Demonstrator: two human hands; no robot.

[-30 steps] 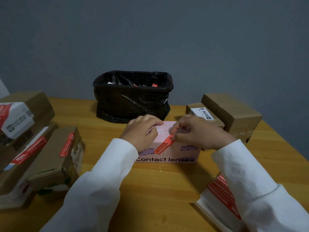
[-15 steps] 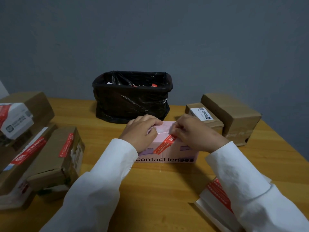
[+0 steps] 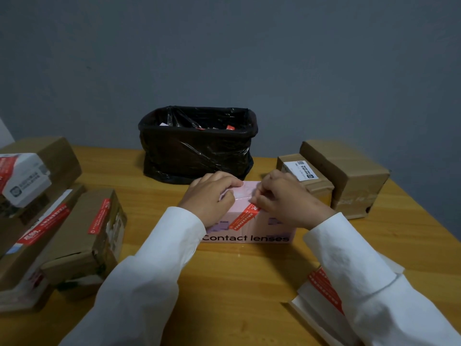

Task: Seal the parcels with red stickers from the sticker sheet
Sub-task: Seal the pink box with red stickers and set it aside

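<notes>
A pink box printed "Contact lenses" lies in the middle of the table. A red sticker runs slantwise across its top and down toward the front face. My left hand grips the box's top left, fingers curled over the far edge. My right hand has its curled fingertips on the sticker's upper end, which they hide. The sticker sheet, white with red stickers, lies at the near right, partly under my right sleeve.
A bin lined with a black bag stands behind the pink box. Two brown parcels sit at the right rear. A stack of brown parcels with red stickers fills the left side.
My right hand has shifted slightly left and back along the sticker's upper end. The left hand and the pink box have stayed in place.
</notes>
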